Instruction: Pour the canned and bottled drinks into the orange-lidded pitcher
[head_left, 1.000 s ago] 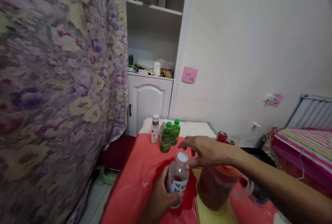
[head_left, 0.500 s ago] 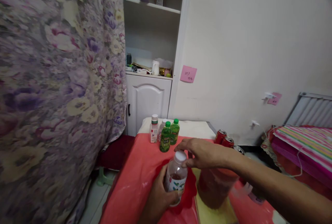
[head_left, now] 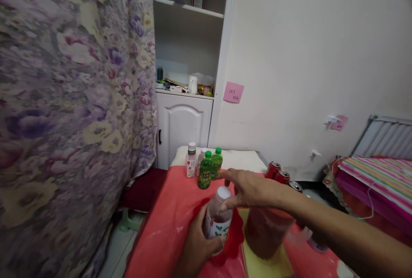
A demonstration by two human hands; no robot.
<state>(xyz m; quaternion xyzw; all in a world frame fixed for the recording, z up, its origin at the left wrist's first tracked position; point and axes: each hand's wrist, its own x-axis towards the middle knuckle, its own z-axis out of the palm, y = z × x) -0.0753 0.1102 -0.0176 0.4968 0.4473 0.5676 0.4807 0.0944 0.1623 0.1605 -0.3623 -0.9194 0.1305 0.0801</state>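
Note:
A clear plastic bottle (head_left: 219,222) with a white cap and a printed label stands over a red scalloped dish, slightly tilted. My left hand (head_left: 201,239) is wrapped around its lower body. Over the cap hovers my right hand (head_left: 244,188), its thumb by the bottle's neck and its fingers apart; whether the thumb touches the bottle I cannot tell. The red dish (head_left: 236,235) is partly hidden by bottle and hand. Behind the bottle stand two green-capped bottles (head_left: 205,177) and a white-capped bottle (head_left: 191,164), with another partly hidden among them.
Right of the bottle, a large reddish container (head_left: 267,233) rests on a yellow board (head_left: 249,252), partly under my right forearm. Red cans (head_left: 273,170) stand at the table's right edge. A red cloth (head_left: 161,231) covers the table. A floral curtain (head_left: 80,98) hangs on the left.
My right hand's fingers have lifted and spread a little from the cap, and its thumb has shifted left beside the neck. The left hand and bottle have hardly moved.

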